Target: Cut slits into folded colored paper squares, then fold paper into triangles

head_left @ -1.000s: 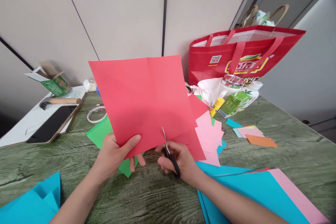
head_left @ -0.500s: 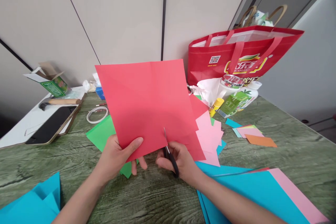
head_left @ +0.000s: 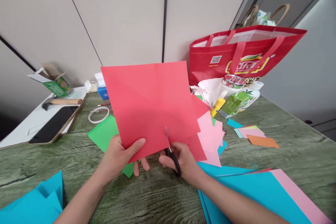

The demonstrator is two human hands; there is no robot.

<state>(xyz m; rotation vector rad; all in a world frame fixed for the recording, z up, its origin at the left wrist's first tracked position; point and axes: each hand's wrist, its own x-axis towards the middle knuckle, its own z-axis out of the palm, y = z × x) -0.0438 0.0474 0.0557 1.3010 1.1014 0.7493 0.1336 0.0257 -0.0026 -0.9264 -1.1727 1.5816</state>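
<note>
A large sheet of red paper [head_left: 147, 105] is held up above the table, its lower left corner pinched in my left hand [head_left: 123, 154], thumb in front and fingers behind. My right hand [head_left: 181, 161] grips the black-handled scissors [head_left: 175, 162] at the sheet's lower edge. One blade lies in front of the paper, pointing up; the other blade is hidden behind it. To the right of the blade the lower part of the sheet hangs as a separate flap. Green paper [head_left: 103, 133] lies behind my left hand, and pink paper pieces [head_left: 210, 136] lie right of the red sheet.
Blue sheets [head_left: 244, 192] lie front right and folded blue paper [head_left: 34, 199] front left. A glue stick [head_left: 217, 107], small coloured strips [head_left: 262, 141] and a red bag [head_left: 246, 52] are at the right. A tape roll [head_left: 98, 114], phone [head_left: 54, 124] and hammer [head_left: 65, 101] are at the left.
The whole view has shifted slightly, so everything appears a little further right. Both hands keep their grips, and the scissors stay at about the same place on the red paper.
</note>
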